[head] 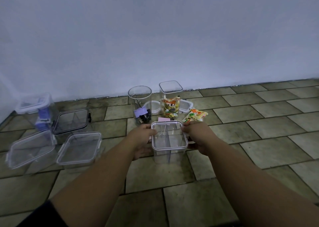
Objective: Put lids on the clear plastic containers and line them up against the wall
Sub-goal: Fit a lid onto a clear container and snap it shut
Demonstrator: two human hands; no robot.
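A square clear container [168,155] with a divider stands on the tiled floor in front of me, a clear lid [169,134] resting on its top. My left hand [142,141] grips the left side of the lid and container, and my right hand [198,137] grips the right side. Behind it stand an open round clear container [140,95] with binder clips and a tall square container [170,92] holding a snack packet; whether that one is lidded is unclear. At the left are several lidded clear containers [79,146], [30,149], [71,121], [33,104].
The wall [155,36] meets the floor just behind the two tall containers. Two loose white-rimmed lids [151,107], [185,106] lie behind them. A yellow snack packet [196,115] and a pink clip [164,119] lie near my hands. Tiled floor [259,140] stretches to the right.
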